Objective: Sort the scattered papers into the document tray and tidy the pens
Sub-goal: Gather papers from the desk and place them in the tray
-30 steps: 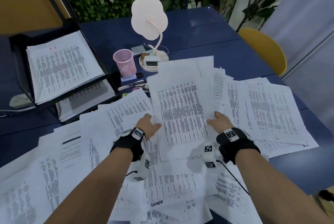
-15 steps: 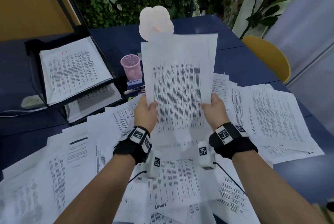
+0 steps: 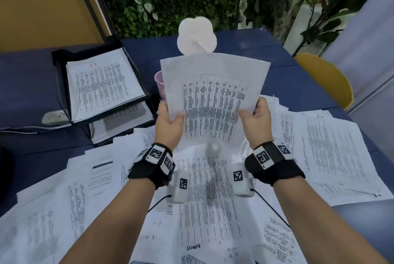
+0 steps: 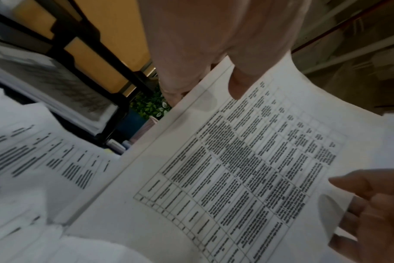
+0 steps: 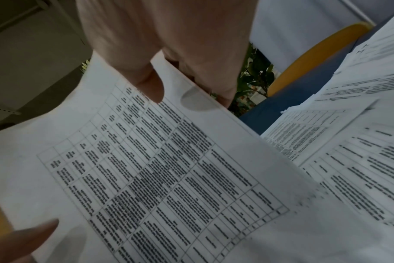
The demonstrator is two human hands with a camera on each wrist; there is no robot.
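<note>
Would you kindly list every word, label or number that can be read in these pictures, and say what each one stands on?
"I T", in red, heads the top sheet in the document tray.
"I T", handwritten, heads a loose sheet on the right of the table.
A handwritten word on a near sheet is upside down and unclear.
The table of print on the held sheet is too blurred to read.
The wrist markers carry patterns, no words.

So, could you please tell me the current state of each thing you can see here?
Sheet: raised, held at both side edges.
Left hand: gripping the sheet.
Right hand: gripping the sheet.
Tray: holds stacked papers.
Loose papers: scattered over the table.
Pink cup: upright.
</note>
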